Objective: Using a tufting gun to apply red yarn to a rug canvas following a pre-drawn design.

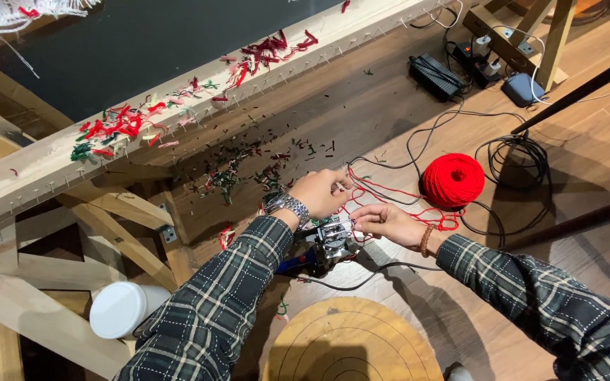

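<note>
Here, bright red yarn (390, 194) loops loosely between both hands (351, 208).

Red and green yarn scraps (118, 127) litter the slanted wooden frame beam (30, 176). A black power adapter (435, 74) lies on the wood floor (601, 134); a round wooden stool (351, 342) stands nearest.

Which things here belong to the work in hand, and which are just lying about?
In hand:
- left hand and right hand, both pinching the red yarn strand
- red yarn ball
- tufting tool on the floor beneath the hands

Lying about:
- yarn scraps on the wooden frame
- power adapter
- white container
- round wooden stool
</note>
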